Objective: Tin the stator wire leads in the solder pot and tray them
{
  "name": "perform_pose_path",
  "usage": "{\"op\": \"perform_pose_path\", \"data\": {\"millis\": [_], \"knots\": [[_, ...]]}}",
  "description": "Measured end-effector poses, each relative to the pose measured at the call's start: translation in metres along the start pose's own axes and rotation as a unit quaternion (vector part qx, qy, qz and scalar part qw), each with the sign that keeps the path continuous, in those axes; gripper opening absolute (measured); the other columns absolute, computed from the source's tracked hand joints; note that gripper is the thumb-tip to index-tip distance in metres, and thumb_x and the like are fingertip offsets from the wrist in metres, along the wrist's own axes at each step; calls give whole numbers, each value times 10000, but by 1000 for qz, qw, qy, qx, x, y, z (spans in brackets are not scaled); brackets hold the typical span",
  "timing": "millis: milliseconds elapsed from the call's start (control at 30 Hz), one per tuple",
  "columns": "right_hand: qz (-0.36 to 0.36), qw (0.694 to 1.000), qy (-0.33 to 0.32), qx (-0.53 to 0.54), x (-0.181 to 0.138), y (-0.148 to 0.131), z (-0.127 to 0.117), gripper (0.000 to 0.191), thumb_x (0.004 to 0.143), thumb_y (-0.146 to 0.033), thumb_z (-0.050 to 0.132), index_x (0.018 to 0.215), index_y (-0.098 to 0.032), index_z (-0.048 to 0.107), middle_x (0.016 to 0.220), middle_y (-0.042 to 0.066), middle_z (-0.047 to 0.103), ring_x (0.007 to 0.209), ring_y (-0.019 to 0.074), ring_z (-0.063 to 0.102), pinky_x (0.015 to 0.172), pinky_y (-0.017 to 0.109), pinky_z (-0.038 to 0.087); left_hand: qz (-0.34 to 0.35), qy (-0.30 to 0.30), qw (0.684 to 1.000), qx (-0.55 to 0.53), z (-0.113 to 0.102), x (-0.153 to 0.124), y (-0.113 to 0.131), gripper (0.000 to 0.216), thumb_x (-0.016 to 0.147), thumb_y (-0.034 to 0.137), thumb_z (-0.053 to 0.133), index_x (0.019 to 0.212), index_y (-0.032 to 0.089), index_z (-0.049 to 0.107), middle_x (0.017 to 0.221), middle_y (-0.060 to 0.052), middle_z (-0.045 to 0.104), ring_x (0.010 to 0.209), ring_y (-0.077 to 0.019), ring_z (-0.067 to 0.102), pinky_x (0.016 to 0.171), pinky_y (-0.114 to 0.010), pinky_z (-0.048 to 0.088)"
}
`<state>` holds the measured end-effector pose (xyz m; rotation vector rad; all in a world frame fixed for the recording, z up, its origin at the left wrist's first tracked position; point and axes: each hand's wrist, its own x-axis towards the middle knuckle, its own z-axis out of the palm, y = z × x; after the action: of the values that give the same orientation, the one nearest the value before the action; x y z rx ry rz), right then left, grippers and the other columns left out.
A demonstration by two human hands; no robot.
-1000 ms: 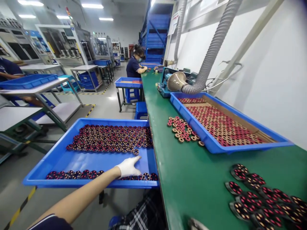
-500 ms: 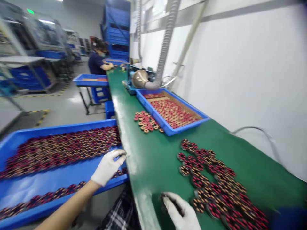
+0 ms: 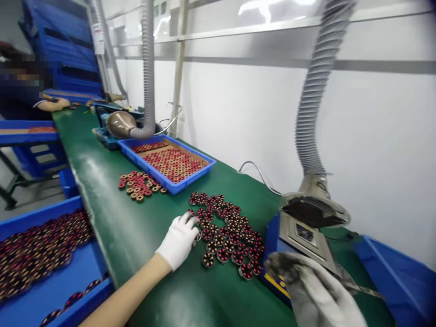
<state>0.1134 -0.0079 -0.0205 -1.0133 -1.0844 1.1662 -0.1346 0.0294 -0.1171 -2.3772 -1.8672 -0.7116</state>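
Observation:
My left hand [image 3: 179,240], in a white glove, is at the near left edge of a pile of round, dark-rimmed parts [image 3: 225,227] with red and tan segments, like small motor stators. Its fingers curl around one round part [image 3: 198,234] at the pile's edge. To the right, my right hand [image 3: 313,286], its glove blackened at the fingertips, is in front of a blue bench machine [image 3: 272,247] with a yellow stripe. Those fingers are bent and closed together; whatever they may hold is hidden.
A blue tray [image 3: 177,186] of red and tan rings stands on the green bench [image 3: 112,227], loose rings [image 3: 138,186] beside it. Another blue tray [image 3: 78,272] sits lower left. A hose hood [image 3: 315,209] overhangs the machine; a blue bin [image 3: 395,277] is right. A co-worker [image 3: 23,95] sits far left.
The view has swung right. My left hand has moved from the lower tray's edge across the bench to the pile. My right hand has moved right to the machine.

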Motion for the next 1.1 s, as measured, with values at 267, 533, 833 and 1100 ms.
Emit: {"op": "perform_pose_path", "data": {"millis": [267, 533, 833, 1100], "knots": [[24, 979, -59, 192, 5, -1, 19, 244, 729, -398, 662, 935, -268, 651, 992, 18, 682, 957, 196, 613, 859, 324, 481, 218, 277, 929, -115, -56, 30, 121, 267, 771, 145, 473, 1013, 250, 512, 1261, -75, 420, 1169, -328, 364, 864, -524, 401], [-5, 949, -97, 299, 5, -11, -25, 311, 676, -308, 715, 976, -342, 643, 1055, -1, 661, 939, 210, 620, 807, 358, 498, 158, 61, 828, -534, -44, 53, 165, 474, 690, 97, 496, 1121, 294, 514, 1139, -12, 555, 1017, -206, 549, 920, -350, 456], [-195, 978, -65, -23, 5, -29, -37, 189, 627, -333, 755, 797, -263, 712, 843, 43, 647, 804, 209, 603, 725, 306, 483, 305, 165, 867, -358, -50, 51, 152, 265, 892, 340, 466, 1119, 203, 475, 1147, -72, 534, 1074, -176, 479, 930, -305, 408], [-94, 976, -5, 197, 7, -23, -30, 116, 703, -387, 679, 736, -277, 690, 773, 6, 629, 759, 169, 574, 738, 304, 468, 354, 196, 875, -264, -54, 50, 151, 238, 923, 305, 392, 1094, 161, 475, 1102, -95, 548, 1091, -220, 445, 930, -393, 358]]}}
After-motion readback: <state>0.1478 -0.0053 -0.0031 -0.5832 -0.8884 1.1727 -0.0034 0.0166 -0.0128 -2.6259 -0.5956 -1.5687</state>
